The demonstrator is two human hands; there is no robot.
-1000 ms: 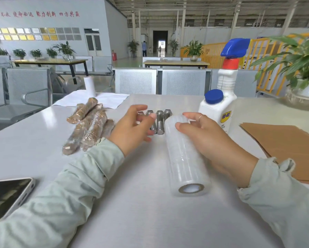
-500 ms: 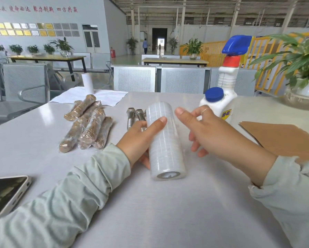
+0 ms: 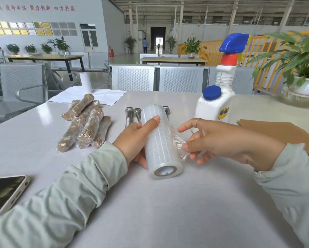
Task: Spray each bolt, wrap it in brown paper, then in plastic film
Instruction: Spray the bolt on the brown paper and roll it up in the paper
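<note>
On the grey desk point(image 3: 186, 212), with bare bolts point(image 3: 129, 116) just behind the film roll point(image 3: 159, 140), clamp your left hand point(image 3: 137, 140) around it while your right hand point(image 3: 221, 140) pinches the loose film edge point(image 3: 179, 146); pull evenly.

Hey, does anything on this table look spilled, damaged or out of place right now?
Nothing stands out. The spray bottle stands upright, the wrapped bolts lie piled together, and the bare bolts lie side by side behind the film roll.

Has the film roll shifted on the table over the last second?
Yes. The film roll moved left, away from the spray bottle, and now covers the bare bolts.
</note>
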